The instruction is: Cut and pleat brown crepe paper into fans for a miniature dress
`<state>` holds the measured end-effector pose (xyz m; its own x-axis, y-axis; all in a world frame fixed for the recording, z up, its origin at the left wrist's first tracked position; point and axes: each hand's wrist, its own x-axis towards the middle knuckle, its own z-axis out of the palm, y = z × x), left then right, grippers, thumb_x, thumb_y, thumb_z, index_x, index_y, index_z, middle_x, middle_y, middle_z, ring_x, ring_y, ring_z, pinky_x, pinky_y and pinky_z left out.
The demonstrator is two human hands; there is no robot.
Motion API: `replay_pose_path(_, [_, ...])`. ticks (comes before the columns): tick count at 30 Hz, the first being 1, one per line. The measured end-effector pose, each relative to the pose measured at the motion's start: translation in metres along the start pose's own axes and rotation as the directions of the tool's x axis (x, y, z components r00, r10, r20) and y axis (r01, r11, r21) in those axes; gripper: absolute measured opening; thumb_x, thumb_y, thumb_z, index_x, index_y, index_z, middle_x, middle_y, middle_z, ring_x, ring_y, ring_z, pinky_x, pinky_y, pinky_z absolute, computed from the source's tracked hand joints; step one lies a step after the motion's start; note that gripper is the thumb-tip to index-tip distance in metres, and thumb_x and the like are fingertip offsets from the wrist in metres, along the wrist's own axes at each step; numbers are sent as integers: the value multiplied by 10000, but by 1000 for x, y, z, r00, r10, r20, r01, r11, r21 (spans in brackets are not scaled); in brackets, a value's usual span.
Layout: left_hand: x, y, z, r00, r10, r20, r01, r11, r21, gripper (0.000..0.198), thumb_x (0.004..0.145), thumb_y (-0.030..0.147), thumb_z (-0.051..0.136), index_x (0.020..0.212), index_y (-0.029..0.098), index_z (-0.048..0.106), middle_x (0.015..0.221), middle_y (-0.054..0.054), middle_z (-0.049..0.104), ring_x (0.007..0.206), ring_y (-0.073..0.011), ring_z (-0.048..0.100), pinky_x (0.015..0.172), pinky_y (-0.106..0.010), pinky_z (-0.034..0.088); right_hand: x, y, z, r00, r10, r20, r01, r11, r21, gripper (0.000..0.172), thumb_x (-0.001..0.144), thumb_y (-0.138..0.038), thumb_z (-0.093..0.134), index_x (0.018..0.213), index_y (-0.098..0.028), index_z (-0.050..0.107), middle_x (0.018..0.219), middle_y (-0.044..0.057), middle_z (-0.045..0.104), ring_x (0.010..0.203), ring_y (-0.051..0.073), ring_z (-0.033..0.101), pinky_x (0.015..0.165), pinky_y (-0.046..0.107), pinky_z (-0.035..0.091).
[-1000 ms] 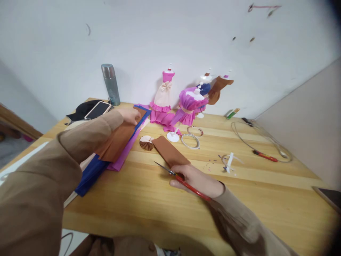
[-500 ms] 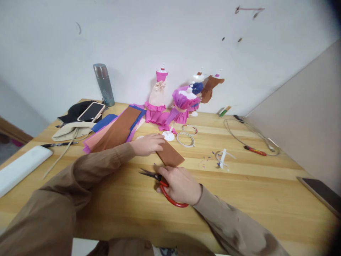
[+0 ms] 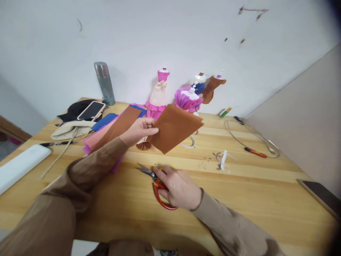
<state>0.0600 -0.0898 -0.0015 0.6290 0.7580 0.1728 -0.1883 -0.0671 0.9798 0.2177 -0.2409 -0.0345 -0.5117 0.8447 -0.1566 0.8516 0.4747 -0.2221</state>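
A folded piece of brown crepe paper [image 3: 177,129] is pinched by its left edge in my left hand [image 3: 140,131], held up above the table. My right hand [image 3: 179,188] grips red-handled scissors [image 3: 162,201], their dark blades parted and pointing left, below the paper. A small pleated brown-and-cream piece [image 3: 144,144] lies under my left hand. Behind the brown paper stand small white dress forms; one wears a pink and cream dress [image 3: 159,93], another a purple and pink one [image 3: 186,99]. The paper partly hides a tape roll [image 3: 189,142].
Layered coloured paper sheets [image 3: 117,126] lie left of the dress forms. A thermos [image 3: 104,83], a phone [image 3: 92,111] and a white case [image 3: 23,167] stand or lie at left. On the right are a cable [image 3: 239,137], paper scraps [image 3: 223,160] and a dark tablet-like device [image 3: 321,195].
My left hand has lifted the folded brown paper off the table, and its broad face now shows. My right hand, with the scissors, has shifted slightly left.
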Motion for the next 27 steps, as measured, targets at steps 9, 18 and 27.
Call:
replay_pose_path(9, [-8, 21, 6, 984, -178, 18, 178, 960, -214, 352, 577, 326, 851, 726, 113, 613, 654, -14, 670, 569, -110, 612, 571, -218, 457, 3, 3, -2, 997, -78, 5, 78, 996, -39, 620, 785, -362, 606, 1349, -136, 484, 1135, 151, 629, 995, 281, 592, 811, 381, 482])
replay_pose_path(18, [-15, 42, -3, 997, -50, -59, 39, 983, -177, 222, 672, 263, 775, 776, 121, 639, 696, -12, 665, 623, -113, 611, 596, -221, 455, 4, 5, 6, 988, -62, -143, 76, 992, 98, 412, 921, -334, 446, 1279, -155, 548, 1129, 143, 647, 985, 251, 612, 820, 389, 506])
replay_pose_path(27, [-17, 35, -1, 993, -115, -10, 112, 983, -144, 199, 715, 294, 740, 765, 140, 625, 694, -22, 648, 594, -121, 597, 538, -226, 433, 9, 48, -5, 938, 314, -148, -333, 935, -124, 313, 897, -285, 470, 744, -138, 699, 733, 151, 673, 759, 263, 644, 777, 409, 463])
